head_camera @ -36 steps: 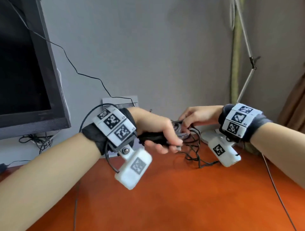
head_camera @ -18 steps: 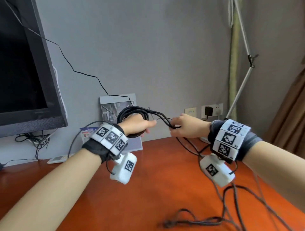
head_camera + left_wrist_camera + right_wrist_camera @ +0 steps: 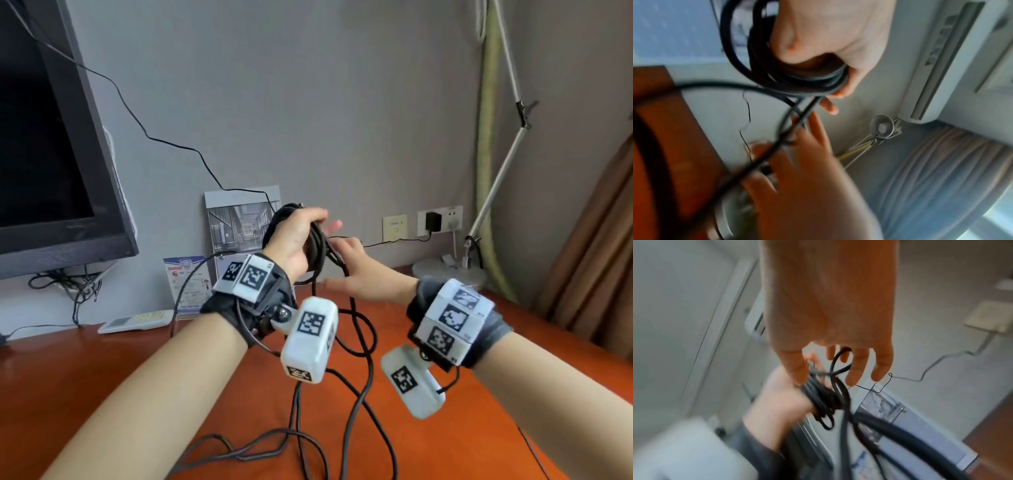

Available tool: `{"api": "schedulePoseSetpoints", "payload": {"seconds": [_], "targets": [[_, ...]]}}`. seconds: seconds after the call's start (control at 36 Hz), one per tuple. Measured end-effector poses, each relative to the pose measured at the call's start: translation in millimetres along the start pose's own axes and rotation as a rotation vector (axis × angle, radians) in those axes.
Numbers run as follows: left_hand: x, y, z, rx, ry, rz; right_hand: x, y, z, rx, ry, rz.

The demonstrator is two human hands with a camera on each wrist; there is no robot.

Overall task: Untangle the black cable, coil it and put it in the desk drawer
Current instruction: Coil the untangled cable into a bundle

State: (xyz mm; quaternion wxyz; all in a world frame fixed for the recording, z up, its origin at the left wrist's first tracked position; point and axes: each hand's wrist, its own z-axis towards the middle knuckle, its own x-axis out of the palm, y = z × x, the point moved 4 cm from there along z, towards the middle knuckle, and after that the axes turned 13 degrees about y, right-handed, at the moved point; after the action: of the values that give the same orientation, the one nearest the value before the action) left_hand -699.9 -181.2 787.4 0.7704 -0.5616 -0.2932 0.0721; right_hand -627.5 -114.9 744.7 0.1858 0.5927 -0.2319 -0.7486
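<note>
From the head view I see my left hand clenched round a bundle of smooth round loops of the black cable, slack trailing onto the glossy reddish-brown wooden surface. At the left wrist, fingers curl round the coil. At the right wrist, blurred, my right hand reaches in, grip released, fingers straight among strands.

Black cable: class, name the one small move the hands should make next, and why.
Probably the right hand should draw up more slack and lay another loop onto the coil. The left hand already grips several loops of the black cable, but much of it trails loose onto the desk.
</note>
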Motion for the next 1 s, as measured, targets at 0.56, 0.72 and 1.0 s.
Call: {"api": "schedulePoseSetpoints", "payload": {"seconds": [0.56,0.72,1.0], "targets": [[-31.6,-21.1,-14.1,-0.074,0.006,0.316,-23.7,19.1,-7.9,-0.263,-0.269,0.170],[-36.8,-30.9,-15.1,-0.045,0.082,0.069,-16.3,6.0,-14.2,-0.302,-0.072,1.048],[-25.3,-17.1,-24.1,-0.101,0.112,0.048,24.3,11.5,10.9,-0.028,0.201,0.812]]}}
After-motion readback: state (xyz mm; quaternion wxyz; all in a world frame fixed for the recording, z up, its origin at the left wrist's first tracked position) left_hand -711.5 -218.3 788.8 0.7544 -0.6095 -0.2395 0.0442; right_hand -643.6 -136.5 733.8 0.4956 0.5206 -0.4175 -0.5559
